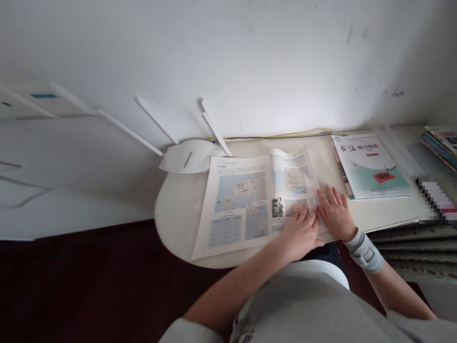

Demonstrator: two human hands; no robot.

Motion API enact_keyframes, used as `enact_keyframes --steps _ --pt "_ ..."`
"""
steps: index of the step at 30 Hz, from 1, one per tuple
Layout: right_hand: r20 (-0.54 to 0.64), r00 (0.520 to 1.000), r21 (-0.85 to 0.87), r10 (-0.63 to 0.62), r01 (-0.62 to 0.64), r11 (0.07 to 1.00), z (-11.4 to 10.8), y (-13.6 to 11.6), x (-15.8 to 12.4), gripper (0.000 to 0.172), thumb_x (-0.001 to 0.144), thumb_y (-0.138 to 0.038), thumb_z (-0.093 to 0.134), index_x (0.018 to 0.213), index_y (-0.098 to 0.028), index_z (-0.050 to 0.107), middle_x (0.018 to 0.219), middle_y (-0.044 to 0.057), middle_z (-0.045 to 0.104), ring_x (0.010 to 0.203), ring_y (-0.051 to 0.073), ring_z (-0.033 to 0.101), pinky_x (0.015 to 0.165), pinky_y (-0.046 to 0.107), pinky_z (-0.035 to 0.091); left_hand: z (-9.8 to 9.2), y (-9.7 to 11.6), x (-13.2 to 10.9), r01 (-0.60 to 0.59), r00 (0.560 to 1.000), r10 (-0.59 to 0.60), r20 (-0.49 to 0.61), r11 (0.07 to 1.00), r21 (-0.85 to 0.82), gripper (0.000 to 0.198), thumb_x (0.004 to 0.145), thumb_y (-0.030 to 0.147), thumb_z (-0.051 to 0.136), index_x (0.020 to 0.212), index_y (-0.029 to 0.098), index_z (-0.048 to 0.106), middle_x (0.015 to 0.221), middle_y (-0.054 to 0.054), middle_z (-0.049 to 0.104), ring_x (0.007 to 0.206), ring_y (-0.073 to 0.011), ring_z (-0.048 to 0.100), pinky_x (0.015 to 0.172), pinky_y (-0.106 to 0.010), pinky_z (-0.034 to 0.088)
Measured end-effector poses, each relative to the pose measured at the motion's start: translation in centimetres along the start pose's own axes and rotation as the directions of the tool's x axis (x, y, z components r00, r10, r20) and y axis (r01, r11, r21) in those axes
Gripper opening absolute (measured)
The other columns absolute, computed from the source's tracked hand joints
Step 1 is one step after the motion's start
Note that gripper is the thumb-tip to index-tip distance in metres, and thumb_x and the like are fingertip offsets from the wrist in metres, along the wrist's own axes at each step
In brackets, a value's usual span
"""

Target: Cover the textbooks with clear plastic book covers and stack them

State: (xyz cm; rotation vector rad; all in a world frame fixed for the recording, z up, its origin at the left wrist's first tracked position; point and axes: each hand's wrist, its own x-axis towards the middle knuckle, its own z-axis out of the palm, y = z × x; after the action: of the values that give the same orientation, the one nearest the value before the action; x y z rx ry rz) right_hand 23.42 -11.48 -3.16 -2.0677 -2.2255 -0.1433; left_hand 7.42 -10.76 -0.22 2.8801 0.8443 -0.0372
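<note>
An open book (255, 200) with printed maps and text lies on the white table. Across the lower part of its right-hand page rests my left hand (300, 233), fingers stretched out and pointing away from me. At that page's right edge my right hand (334, 212) lies with its fingers spread, close beside the left one. A grey wrist wrap (366, 251) sits on my right wrist. The right-hand page bulges upward near the spine, and its outer side is blurred.
A white router (193, 157) with several upright antennas stands at the table's (171, 214) left end by the wall. To the right lie a calligraphy workbook (373, 166), a stack of books (442, 145) and a pixelated object (437, 200). A yellow cable (296, 135) runs along the wall.
</note>
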Motion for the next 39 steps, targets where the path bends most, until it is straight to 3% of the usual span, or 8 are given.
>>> enact_keyframes --steps 3,6,10,16,31,34,37,39 --pt "-0.002 1.0 -0.02 -0.012 0.012 1.0 0.1 0.1 0.1 0.047 0.094 -0.029 0.033 0.139 -0.018 0.038 0.143 0.016 0.035 0.132 0.033 0.03 0.1 0.053 0.029 -2.4 -3.7 1.6 -0.128 0.984 0.136 0.118 0.989 -0.076 0.046 0.093 0.042 0.034 0.122 0.011 0.052 0.131 -0.014 0.052 0.12 -0.0258 0.048 0.097 -0.037 0.039" --pt "-0.021 1.0 0.0 -0.017 0.017 1.0 0.7 0.4 0.1 0.046 0.094 -0.031 0.033 0.138 -0.018 0.04 0.142 0.016 0.037 0.132 0.033 0.03 0.101 0.055 0.028 -3.8 -6.9 4.3 0.059 0.998 -0.059 0.012 0.998 -0.019 0.046 0.092 0.039 0.036 0.127 0.012 0.047 0.138 -0.016 0.044 0.128 -0.0265 0.04 0.103 -0.041 0.031" --pt "-0.04 0.999 0.034 -0.015 0.017 0.999 1.1 0.6 0.0 0.047 0.094 -0.032 0.032 0.137 -0.016 0.04 0.141 0.016 0.039 0.132 0.033 0.03 0.101 0.055 0.028 -2.1 -8.7 6.4 0.25 0.968 -0.25 0.03 0.968 0.007 0.079 0.082 0.058 0.045 0.138 0.005 0.03 0.147 -0.025 0.023 0.136 -0.0363 0.022 0.105 -0.054 0.023" --pt "-0.062 0.998 0.05 -0.012 0.016 0.999 1.1 0.8 -0.2 0.046 0.094 -0.033 0.032 0.136 -0.015 0.041 0.141 0.015 0.04 0.131 0.032 0.032 0.102 0.054 0.027 1.1 -8.7 5.9 0.229 0.972 -0.229 -0.057 0.973 -0.012 0.073 0.087 0.054 0.041 0.138 0.003 0.03 0.147 -0.023 0.025 0.137 -0.0296 0.021 0.109 -0.042 0.023" --pt "-0.07 0.997 0.077 -0.007 0.012 0.997 1.5 1.2 -0.3 0.046 0.094 -0.031 0.031 0.138 -0.019 0.039 0.14 0.013 0.041 0.131 0.03 0.032 0.102 0.053 0.027 1.0 -8.5 5.6 0.214 0.958 -0.242 -0.153 0.96 -0.179 0.046 0.091 0.023 0.038 0.135 0.009 0.037 0.145 -0.016 0.033 0.134 -0.0211 0.03 0.107 -0.037 0.029" --pt "-0.059 0.998 0.049 -0.021 0.024 0.999 1.3 1.2 -0.3 0.045 0.094 -0.03 0.031 0.136 -0.019 0.042 0.141 0.014 0.04 0.131 0.032 0.033 0.102 0.054 0.027 0.2 -6.6 4.0 0.105 0.981 -0.125 -0.147 0.985 -0.136 0.047 0.09 0.033 0.043 0.134 0.013 0.04 0.146 -0.014 0.032 0.134 -0.0262 0.03 0.106 -0.043 0.029" --pt "-0.067 0.997 0.053 -0.029 0.033 0.998 1.3 1.3 -0.3 0.044 0.094 -0.03 0.031 0.136 -0.02 0.042 0.141 0.015 0.04 0.132 0.032 0.032 0.101 0.054 0.028 -0.6 -4.4 1.6 -0.044 0.997 0.038 -0.066 0.995 -0.093 0.063 0.078 0.057 0.054 0.129 0.02 0.046 0.146 -0.012 0.033 0.136 -0.0345 0.022 0.107 -0.055 0.019" --pt "-0.074 0.997 0.065 -0.027 0.032 0.997 1.2 1.3 -0.3 0.045 0.094 -0.03 0.031 0.136 -0.019 0.042 0.14 0.015 0.04 0.132 0.031 0.032 0.101 0.054 0.028 -1.0 -3.5 0.0 -0.085 0.996 0.082 -0.038 0.995 -0.062 0.069 0.072 0.06 0.059 0.129 0.022 0.046 0.146 -0.013 0.033 0.136 -0.0363 0.02 0.106 -0.058 0.016"
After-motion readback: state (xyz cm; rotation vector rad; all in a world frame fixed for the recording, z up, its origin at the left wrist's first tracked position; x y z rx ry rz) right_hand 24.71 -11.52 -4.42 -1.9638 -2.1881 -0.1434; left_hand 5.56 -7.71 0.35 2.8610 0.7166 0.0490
